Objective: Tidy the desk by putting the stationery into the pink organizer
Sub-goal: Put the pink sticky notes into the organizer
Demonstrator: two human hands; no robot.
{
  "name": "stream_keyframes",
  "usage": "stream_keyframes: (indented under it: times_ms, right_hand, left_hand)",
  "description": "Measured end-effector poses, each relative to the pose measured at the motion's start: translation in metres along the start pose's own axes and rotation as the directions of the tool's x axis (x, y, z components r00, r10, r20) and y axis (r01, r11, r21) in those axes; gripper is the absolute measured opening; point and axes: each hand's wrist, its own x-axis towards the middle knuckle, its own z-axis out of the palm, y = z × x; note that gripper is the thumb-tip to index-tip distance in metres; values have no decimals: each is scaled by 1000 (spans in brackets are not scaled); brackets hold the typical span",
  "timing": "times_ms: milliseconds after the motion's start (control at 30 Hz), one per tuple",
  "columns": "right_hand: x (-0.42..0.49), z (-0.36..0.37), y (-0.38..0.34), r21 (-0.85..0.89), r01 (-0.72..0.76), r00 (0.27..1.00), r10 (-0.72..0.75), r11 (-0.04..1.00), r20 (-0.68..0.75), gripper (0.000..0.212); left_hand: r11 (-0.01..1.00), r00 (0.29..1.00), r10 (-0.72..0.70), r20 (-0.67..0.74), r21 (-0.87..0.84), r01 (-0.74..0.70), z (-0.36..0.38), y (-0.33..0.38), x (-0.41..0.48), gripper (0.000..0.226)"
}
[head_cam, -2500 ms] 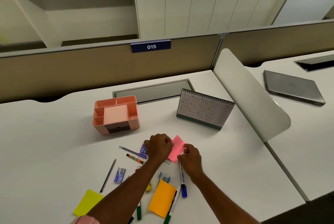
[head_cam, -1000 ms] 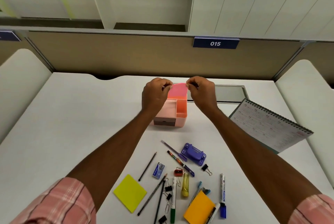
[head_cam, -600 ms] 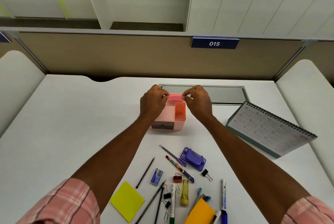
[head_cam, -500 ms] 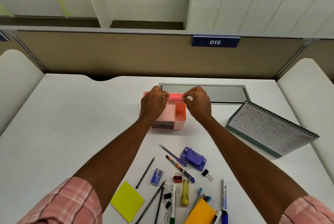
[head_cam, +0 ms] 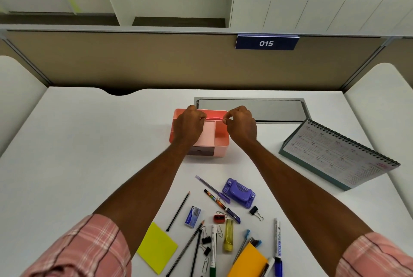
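Thumb and fingertips of my left hand (head_cam: 190, 127) pinch one end of a pink sticky-note pad (head_cam: 214, 117), and my right hand (head_cam: 241, 125) pinches the other end the same way, both clamped on it with the rest of the fingers curled in. The pad sags a little between them, right at the mouth of the long rear compartment of the pink organizer (head_cam: 221, 151). I cannot tell how far it has sunk below the rim.

The organizer stands on the white desk (head_cam: 89, 154), near its far edge. Its middle is a flat pale panel, with a dark drawer front (head_cam: 202, 151) under it facing me. The narrow compartment on the right shows a bare pink floor. My left hand hides the compartments on the left.

Everything else lies loose on the desk near me, well apart from the organizer. A purple hole punch (head_cam: 239, 193) sits just beside a purple pen (head_cam: 212, 188) and a patterned pen (head_cam: 221, 206). A pencil (head_cam: 178, 211) and a small blue staples box (head_cam: 192, 216) are to their left. Nearer me are a red sharpener (head_cam: 218, 218), a yellow highlighter (head_cam: 228, 234), a black binder clip (head_cam: 256, 212), a green marker (head_cam: 213, 250) and a blue marker (head_cam: 277, 245). A yellow note pad (head_cam: 157, 247) and an orange note pad (head_cam: 247, 262) are closest. A desk calendar (head_cam: 335, 154) stands to the right.
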Motion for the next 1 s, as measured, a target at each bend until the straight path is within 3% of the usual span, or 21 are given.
stream_keyframes:
  times_ms: [367,733,1000]
  right_hand:
    - [-18,-4,4,169,-19,1000,19,985,4,40]
    - [-73,-3,-12,255,41,996,-21,966,-81,28]
    - [-143,4,-25,414,-1,1000,-2,910,7,21]
  left_hand:
    - [991,999,-45,7,-130,46,-6,-9,-16,35]
    - [971,996,-71,-51,-233,58,-13,-3,-62,29]
    - [935,999,-31,-43,-354,14,-15,-9,-129,21]
